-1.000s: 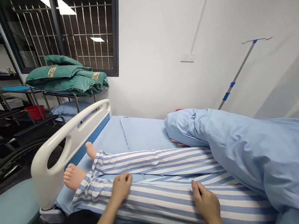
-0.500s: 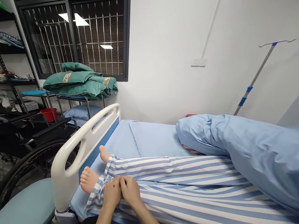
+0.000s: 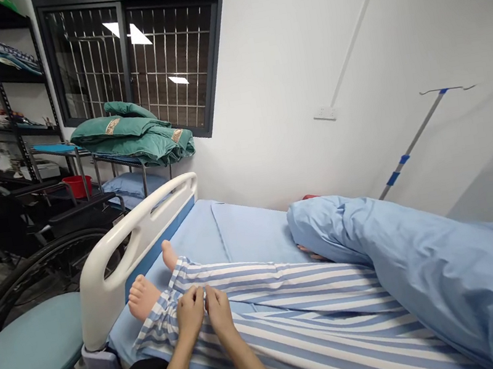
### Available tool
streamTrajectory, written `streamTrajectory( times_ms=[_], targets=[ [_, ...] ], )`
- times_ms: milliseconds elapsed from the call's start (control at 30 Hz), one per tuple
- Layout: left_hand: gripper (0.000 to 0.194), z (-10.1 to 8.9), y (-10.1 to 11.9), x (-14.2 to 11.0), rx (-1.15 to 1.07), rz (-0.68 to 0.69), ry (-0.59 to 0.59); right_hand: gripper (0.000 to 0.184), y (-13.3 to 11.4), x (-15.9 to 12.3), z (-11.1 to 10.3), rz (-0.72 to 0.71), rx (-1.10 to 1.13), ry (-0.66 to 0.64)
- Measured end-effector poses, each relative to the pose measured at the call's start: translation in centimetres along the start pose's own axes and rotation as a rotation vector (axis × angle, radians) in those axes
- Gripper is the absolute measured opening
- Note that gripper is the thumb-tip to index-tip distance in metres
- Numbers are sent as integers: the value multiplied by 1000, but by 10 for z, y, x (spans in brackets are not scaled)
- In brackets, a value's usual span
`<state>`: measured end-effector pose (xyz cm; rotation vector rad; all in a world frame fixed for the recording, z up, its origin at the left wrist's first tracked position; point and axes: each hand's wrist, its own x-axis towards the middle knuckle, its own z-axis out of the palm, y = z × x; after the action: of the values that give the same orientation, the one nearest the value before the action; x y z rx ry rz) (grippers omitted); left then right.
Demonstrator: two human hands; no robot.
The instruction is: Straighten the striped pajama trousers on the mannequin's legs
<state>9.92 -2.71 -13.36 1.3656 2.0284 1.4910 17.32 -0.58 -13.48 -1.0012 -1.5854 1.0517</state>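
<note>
"Striped trousers (image 3: 290, 340), blue and white, one pair: location?"

"Lengthwise on the bed (image 3: 248, 225), worn by a reclining figure. Cuffs at the nearer foot (image 3: 143, 297) and farther foot (image 3: 169, 257); upper part under the blue quilt (image 3: 426, 256)."

"Hands, two: condition?"

"Left hand (image 3: 190, 312) and right hand (image 3: 220, 311), fingers curled inward, side by side over the lower legs. Whether either pinches cloth, cannot tell."

"Handling notes?"

"By my judgement: wrists level, forearms easy, equal light pressure from both sides. Any fold of cloth is best taken between finger pads, clear of the skin, without tugging toward the cuffs. Limb beneath: best supported, not leaned upon."

"Risks?"

"Bunched fabric near the ankle could hide where the fingers land; a slow touch suits it."

"Adjacent items?"

"White footboard (image 3: 85, 285), one, beyond the feet; round stool (image 3: 32, 340), one, beside the bed."
</note>
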Motion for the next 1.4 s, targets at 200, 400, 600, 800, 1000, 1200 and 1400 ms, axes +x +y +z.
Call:
streamTrajectory(
  times_ms=[200,400,600,800,1000,1200,1400],
  targets=[
    [36,-1,-4,-3,-68,-32,38,42,-4,-3,-2,-75,-97,4],
    [34,6,8,-8,24,12,-62,41,-10,-11,-15,-84,-91,2],
    [35,22,18,-17,-56,35,-86,41,-8,-21,-39,-29,-11,39],
    [38,32,34,-27,-43,51,-100,43,-5,-31,-65,-19,-29,78],
    [34,46,43,-41,34,73,-158,41,-4,-38,-86,-31,-41,113],
    [37,64,55,-52,-42,115,-203,41,-5,-39,-111,-65,-117,121],
    [33,88,80,-63,48,149,-211,38,1,-42,-140,-50,-72,177]
  ],
)
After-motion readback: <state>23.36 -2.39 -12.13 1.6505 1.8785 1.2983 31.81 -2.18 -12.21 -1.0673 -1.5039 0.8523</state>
